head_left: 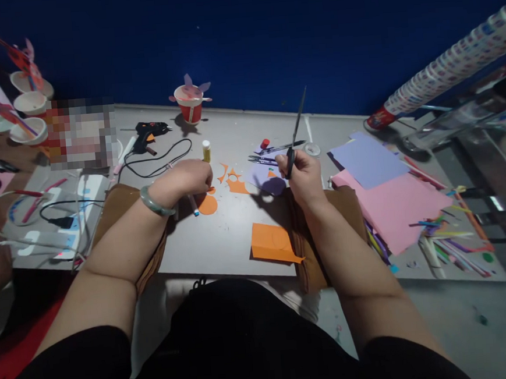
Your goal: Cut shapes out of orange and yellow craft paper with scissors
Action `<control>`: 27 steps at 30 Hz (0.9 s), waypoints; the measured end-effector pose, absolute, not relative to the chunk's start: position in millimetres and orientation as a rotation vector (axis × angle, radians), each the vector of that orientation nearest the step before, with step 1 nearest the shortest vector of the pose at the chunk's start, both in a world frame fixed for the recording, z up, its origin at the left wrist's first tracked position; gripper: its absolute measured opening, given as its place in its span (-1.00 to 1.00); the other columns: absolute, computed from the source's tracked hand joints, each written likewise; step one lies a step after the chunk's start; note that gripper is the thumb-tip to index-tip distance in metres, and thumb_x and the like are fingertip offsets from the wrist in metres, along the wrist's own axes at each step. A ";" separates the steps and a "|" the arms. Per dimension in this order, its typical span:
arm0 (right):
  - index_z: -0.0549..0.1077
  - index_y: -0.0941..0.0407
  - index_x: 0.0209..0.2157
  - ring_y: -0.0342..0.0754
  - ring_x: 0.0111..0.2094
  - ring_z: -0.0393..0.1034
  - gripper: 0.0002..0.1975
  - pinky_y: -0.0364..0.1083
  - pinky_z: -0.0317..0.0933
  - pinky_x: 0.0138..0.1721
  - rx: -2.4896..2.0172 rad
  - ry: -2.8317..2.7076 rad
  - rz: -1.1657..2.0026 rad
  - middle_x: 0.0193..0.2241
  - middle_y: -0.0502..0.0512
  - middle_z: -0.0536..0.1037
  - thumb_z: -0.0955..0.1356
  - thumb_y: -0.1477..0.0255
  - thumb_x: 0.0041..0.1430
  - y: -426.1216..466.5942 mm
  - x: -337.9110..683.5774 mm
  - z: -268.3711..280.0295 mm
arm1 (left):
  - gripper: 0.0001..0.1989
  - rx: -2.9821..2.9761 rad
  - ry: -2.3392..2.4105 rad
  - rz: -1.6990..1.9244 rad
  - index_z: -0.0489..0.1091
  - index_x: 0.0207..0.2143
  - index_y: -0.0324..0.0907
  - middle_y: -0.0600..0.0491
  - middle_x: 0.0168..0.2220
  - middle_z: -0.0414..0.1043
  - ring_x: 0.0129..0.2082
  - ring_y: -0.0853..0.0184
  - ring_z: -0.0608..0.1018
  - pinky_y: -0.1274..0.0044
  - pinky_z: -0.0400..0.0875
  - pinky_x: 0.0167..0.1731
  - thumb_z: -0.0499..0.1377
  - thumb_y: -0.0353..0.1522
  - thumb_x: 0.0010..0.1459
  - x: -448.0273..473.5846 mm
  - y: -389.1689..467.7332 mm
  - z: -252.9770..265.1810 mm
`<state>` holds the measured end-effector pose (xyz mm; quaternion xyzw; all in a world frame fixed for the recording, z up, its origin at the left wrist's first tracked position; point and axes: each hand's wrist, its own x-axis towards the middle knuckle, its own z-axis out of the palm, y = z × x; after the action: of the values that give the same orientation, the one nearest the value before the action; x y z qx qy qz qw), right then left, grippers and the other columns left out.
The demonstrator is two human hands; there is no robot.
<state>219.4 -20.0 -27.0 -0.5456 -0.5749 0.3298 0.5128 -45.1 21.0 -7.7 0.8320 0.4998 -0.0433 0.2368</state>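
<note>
My right hand [305, 176] grips a pair of black scissors [298, 121] by the handles, blades pointing up and away from me. With fingers bent down and pinched, my left hand [191, 178] is at a small orange paper piece [211, 190] by its fingertips. Just below lies an orange paper circle [207, 205], beside a thin white pen [193, 206]. Orange paper scraps [237, 186] are scattered between my hands. A purple paper piece [258, 177] lies partly under my right hand's shadow. Nearer me is an orange sheet [270, 243] with a round outline on it.
A glue stick [207, 151], its red cap [265, 144], a black glue gun [149, 133] with cable and a red cup [191, 105] stand or lie further back. Purple [368, 158] and pink sheets [398, 207] are at right. A power strip [77, 218] lies at left.
</note>
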 end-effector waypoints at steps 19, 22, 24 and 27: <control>0.17 0.06 -0.60 -0.18 -0.51 0.04 -0.55 -0.10 -0.02 -0.44 -1.556 -1.399 0.553 -0.60 -0.08 0.21 0.48 0.19 0.00 13.0 266.6 -39.4 | -0.79 2.509 1.590 -0.275 0.50 -0.23 -0.26 -0.23 -0.28 0.54 -0.24 0.02 0.58 0.37 0.36 -0.32 0.10 -0.42 0.15 -16.5 -1.7 -10.2; 0.19 0.07 -0.61 -0.17 -0.51 0.06 -0.59 -0.11 -0.04 -0.46 -1.646 -1.546 0.580 -0.61 -0.08 0.23 0.49 0.26 -0.05 11.8 262.1 -42.4 | -0.69 2.565 1.464 -0.159 0.44 -0.04 -0.26 -0.23 -0.14 0.51 -0.19 0.03 0.56 0.35 0.38 -0.28 0.10 -0.34 0.20 -9.4 -7.1 -13.4; 0.19 0.07 -0.61 -0.16 -0.51 0.08 -0.62 -0.10 -0.06 -0.46 -1.698 -1.653 0.577 -0.62 -0.07 0.26 0.49 0.31 -0.07 9.0 256.8 -42.4 | -0.56 2.658 1.335 -0.120 0.35 0.10 -0.27 -0.25 -0.02 0.45 -0.10 0.01 0.53 0.33 0.38 -0.18 0.13 -0.25 0.22 -4.1 -11.8 -17.2; 0.21 0.08 -0.61 -0.14 -0.50 0.12 -0.65 -0.10 -0.05 -0.43 -1.763 -1.755 0.590 -0.60 -0.06 0.31 0.49 0.35 -0.09 3.1 248.1 -40.5 | -0.49 2.771 1.170 -0.198 0.31 0.17 -0.25 -0.28 0.06 0.39 0.05 -0.04 0.43 0.29 0.34 -0.03 0.14 -0.19 0.24 2.1 -18.7 -24.1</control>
<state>248.1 3.1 -40.5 -0.6603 -0.6572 0.2209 0.2885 2.1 -18.7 -24.1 0.9174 0.3875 -0.0655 0.0636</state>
